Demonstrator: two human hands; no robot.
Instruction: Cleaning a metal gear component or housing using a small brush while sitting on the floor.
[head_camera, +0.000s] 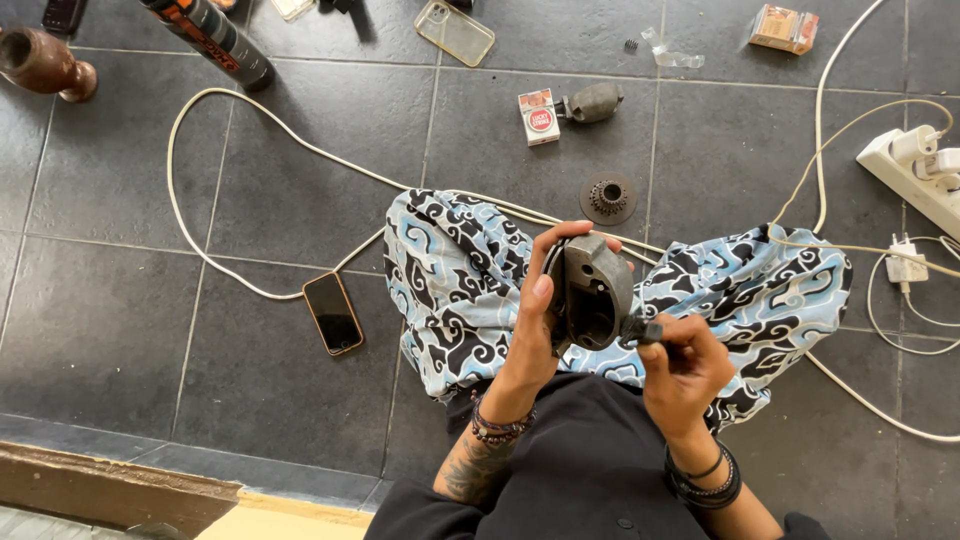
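I am holding a grey housing (592, 292) up over my lap, the left hand (535, 335) wrapping its left edge with the fingers (560, 236) curling over the top and the thumb lying along the near side. My right hand (685, 368) is closing its fingers on a small dark tool (640, 328) whose tip is meeting the housing's lower right corner. To do this well, I judge I should be keeping the left grip firm so the open cavity is facing me, and keeping the tool in line with the corner it is touching, not letting it slip off sideways.

Under the hands, a blue, black and white patterned cloth (455, 270) is covering my knees. Beyond it, on the dark tiled floor (110, 290), a phone (333, 313) is lying to the left, a toothed round part (608, 198) just past the cloth, and a small red and white box (539, 116) touching a grey motor-like piece (594, 102). A white cable (200, 100) is looping across the tiles towards a power strip (915, 165) at the right edge. Farthest off are a clear phone case (455, 32) and a dark cylinder (212, 38).
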